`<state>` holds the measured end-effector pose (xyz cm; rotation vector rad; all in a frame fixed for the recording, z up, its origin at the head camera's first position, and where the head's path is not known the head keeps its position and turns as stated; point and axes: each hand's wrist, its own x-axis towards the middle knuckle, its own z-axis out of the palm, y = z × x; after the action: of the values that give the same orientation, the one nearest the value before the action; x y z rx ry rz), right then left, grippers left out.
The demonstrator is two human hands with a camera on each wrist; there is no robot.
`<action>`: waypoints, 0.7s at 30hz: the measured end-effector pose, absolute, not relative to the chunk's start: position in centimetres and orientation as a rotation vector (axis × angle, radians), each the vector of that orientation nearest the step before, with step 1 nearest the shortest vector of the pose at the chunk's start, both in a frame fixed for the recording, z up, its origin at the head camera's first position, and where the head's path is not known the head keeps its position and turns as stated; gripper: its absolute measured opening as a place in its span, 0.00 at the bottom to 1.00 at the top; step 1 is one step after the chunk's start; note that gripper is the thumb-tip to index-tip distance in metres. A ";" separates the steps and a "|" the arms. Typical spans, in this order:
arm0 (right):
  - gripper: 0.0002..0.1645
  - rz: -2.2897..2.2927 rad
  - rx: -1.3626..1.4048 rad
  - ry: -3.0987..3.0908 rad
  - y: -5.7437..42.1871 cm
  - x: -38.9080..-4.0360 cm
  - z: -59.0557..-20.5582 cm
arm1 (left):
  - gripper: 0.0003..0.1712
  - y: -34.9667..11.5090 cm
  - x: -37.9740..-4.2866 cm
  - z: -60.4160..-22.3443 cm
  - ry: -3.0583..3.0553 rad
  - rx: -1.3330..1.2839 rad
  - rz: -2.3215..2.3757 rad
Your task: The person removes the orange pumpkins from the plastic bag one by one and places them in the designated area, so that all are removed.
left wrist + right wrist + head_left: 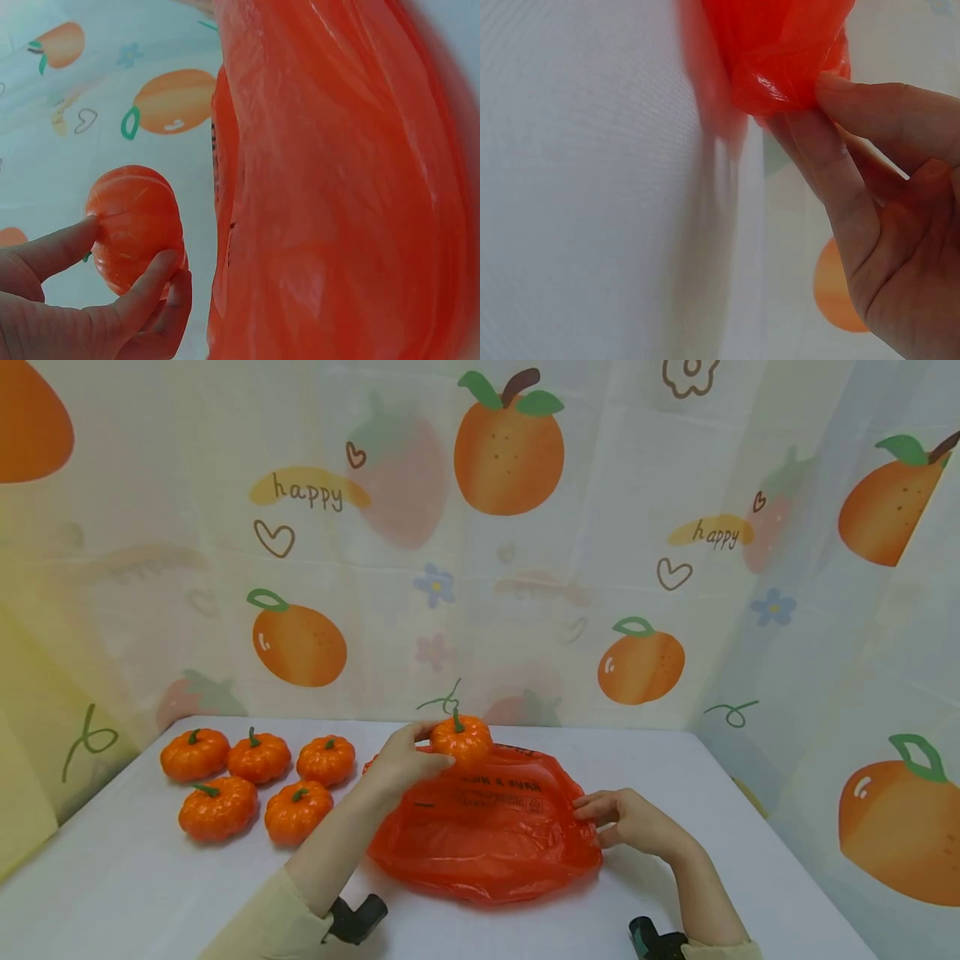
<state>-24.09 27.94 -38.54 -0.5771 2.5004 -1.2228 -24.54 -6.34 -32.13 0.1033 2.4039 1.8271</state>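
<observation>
My left hand point(408, 764) holds a small orange pumpkin point(461, 742) with a green stem, raised above the back part of a red plastic bag point(487, 835). In the left wrist view the thumb and fingers pinch the pumpkin point(135, 225) from its sides, apart from the bag point(337, 187). At the bag's right edge my right hand point(633, 820) pinches the plastic. The right wrist view shows its thumb and fingers on the bag's crumpled rim point(787, 82). Dark printing shows on the bag, which lies spread on the table; its inside is mostly hidden.
Several more orange pumpkins point(217, 810) sit in two rows on the left of the white table point(675, 760). A fruit-printed curtain point(525, 568) hangs behind the table and along its sides.
</observation>
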 end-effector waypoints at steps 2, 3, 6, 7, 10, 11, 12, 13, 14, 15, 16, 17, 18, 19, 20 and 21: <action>0.25 -1.229 -0.573 2.494 27.9 -24.1 -38.5 | 0.38 -6.8 -24.6 -32.1 2.412 0.102 1.827; 0.25 -1.232 -0.572 2.492 27.9 -24.1 -38.5 | 0.39 -7.1 -24.6 -32.0 2.415 0.100 1.825; 0.25 -1.236 -0.572 2.492 28.0 -24.0 -38.5 | 0.39 -7.7 -24.6 -32.0 2.435 0.086 1.811; 0.25 -1.238 -0.574 2.492 28.0 -24.0 -38.5 | 0.39 -7.9 -24.6 -32.0 2.440 0.084 1.811; 0.25 -1.245 -0.569 2.489 28.0 -24.0 -38.6 | 0.39 -8.6 -24.6 -31.9 2.450 0.073 1.808; 0.25 -1.248 -0.566 2.485 28.0 -24.0 -38.6 | 0.38 -8.8 -24.7 -31.9 2.452 0.070 1.806; 0.25 -1.250 -0.563 2.483 28.0 -24.0 -38.6 | 0.38 -9.0 -24.7 -31.9 2.457 0.063 1.798; 0.25 -1.252 -0.560 2.481 28.0 -24.0 -38.6 | 0.39 -9.3 -24.7 -31.9 2.458 0.058 1.794; 0.25 -1.253 -0.560 2.480 28.0 -24.0 -38.6 | 0.39 -9.5 -24.7 -31.9 2.456 0.051 1.792; 0.25 -1.253 -0.560 2.479 28.0 -24.0 -38.6 | 0.39 -9.7 -24.7 -31.9 2.458 0.049 1.786; 0.25 -1.249 -0.565 2.483 28.0 -24.0 -38.6 | 0.39 -9.9 -24.7 -31.9 2.463 0.050 1.779; 0.25 -1.245 -0.571 2.485 28.0 -24.0 -38.6 | 0.40 -10.1 -24.6 -31.8 2.466 0.054 1.775; 0.25 -1.241 -0.578 2.490 28.0 -24.0 -38.6 | 0.40 -10.4 -24.6 -31.8 2.467 0.056 1.772; 0.25 -1.238 -0.584 2.492 28.0 -24.0 -38.6 | 0.40 -10.6 -24.6 -31.8 2.472 0.057 1.770; 0.25 -1.237 -0.587 2.494 28.0 -24.0 -38.6 | 0.41 -10.9 -24.5 -31.7 2.481 0.062 1.765; 0.25 -1.238 -0.585 2.493 28.0 -24.0 -38.6 | 0.41 -11.2 -24.5 -31.7 2.488 0.064 1.759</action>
<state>-24.04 28.03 -38.61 -0.5849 2.4932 -1.2380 -24.52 -11.20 -31.70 0.0643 2.4877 1.7592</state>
